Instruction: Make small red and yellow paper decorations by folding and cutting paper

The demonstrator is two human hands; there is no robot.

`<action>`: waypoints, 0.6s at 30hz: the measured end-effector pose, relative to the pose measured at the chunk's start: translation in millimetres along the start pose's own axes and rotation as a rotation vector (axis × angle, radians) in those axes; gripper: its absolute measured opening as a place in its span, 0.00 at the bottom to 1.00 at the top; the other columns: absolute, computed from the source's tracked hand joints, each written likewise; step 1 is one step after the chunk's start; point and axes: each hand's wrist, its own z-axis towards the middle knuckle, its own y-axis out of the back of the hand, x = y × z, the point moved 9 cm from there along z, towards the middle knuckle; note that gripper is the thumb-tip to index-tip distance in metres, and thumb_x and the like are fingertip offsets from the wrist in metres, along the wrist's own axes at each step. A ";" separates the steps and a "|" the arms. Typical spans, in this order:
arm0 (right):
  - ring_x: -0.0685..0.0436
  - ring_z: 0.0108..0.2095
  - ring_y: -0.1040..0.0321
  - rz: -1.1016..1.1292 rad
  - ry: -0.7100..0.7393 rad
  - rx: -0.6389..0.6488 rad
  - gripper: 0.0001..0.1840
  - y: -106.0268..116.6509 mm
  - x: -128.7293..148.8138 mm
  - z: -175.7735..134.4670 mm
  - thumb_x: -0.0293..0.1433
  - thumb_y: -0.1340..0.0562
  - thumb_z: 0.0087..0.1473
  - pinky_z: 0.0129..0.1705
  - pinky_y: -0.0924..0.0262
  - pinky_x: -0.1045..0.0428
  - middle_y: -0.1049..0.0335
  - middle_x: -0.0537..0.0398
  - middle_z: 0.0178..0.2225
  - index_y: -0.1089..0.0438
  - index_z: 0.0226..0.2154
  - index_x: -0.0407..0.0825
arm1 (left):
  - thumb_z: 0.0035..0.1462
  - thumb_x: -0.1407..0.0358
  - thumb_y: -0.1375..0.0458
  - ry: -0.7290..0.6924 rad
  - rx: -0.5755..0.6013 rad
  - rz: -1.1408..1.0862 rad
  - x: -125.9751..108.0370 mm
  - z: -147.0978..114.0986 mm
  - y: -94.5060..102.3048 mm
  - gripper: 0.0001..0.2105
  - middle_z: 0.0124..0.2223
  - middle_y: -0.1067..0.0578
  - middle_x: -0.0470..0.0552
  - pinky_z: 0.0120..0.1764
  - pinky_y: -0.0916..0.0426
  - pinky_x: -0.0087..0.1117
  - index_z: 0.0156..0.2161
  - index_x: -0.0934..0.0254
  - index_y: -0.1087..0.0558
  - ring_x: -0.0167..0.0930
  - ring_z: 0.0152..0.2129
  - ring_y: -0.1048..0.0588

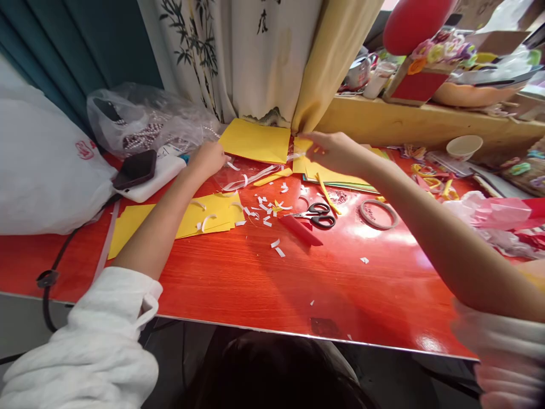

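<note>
Yellow paper makes a big sheet (255, 142) that lies flat at the back of the red table (238, 278), by the bottom of the curtain (272, 62). It sits between the two hands. The left hand (208, 159) is near its left side, back up, with the fingers curled in. I can't tell if they pinch anything. The right hand (334, 152) is past its right side, over a pile of paper (336, 175) with yellow on top. Its fingers bend and point left, and I can't tell if they hold anything.

Both arms reach far out. The left arm (159, 224) slants up and to the right, over some yellow papers (213, 218). The right arm (426, 221) slants up and to the left, and its elbow is bent. Both sleeves are pushed up.

Between the arms are a thin yellow roll (272, 176), lots of little white scraps (277, 248) and scissors with black handles (321, 216). The scissors lie just beside a red roll (303, 232). A pale ring (378, 215) is near the right arm. Off to the left, a phone (135, 169) rests on a white box (149, 183), next to a big white bag (46, 165).
</note>
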 end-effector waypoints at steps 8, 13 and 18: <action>0.39 0.31 0.28 -0.124 -0.089 0.272 0.16 -47.6 45.9 -139.2 0.43 0.42 0.56 0.26 0.39 0.48 0.26 0.46 0.35 0.27 0.36 0.47 | 0.58 0.61 0.54 0.071 0.005 0.187 -87.6 -26.3 36.8 0.20 0.42 0.24 0.69 0.37 0.35 0.47 0.41 0.73 0.24 0.51 0.40 0.26; 0.41 0.37 0.29 -0.004 -0.050 0.194 0.14 -45.0 45.9 -137.5 0.39 0.43 0.58 0.33 0.37 0.49 0.28 0.46 0.42 0.29 0.42 0.48 | 0.58 0.60 0.51 -0.210 0.136 0.030 -161.3 -40.1 -17.8 0.15 0.41 0.24 0.56 0.37 0.33 0.35 0.38 0.63 0.25 0.37 0.36 0.25; 0.36 0.48 0.35 -0.215 -0.060 0.050 0.20 -30.2 -7.7 -75.2 0.37 0.45 0.59 0.40 0.38 0.47 0.34 0.40 0.50 0.33 0.51 0.45 | 0.59 0.68 0.55 -0.327 0.004 0.155 -171.1 -20.3 -44.8 0.17 0.46 0.28 0.56 0.45 0.36 0.36 0.49 0.60 0.28 0.37 0.45 0.30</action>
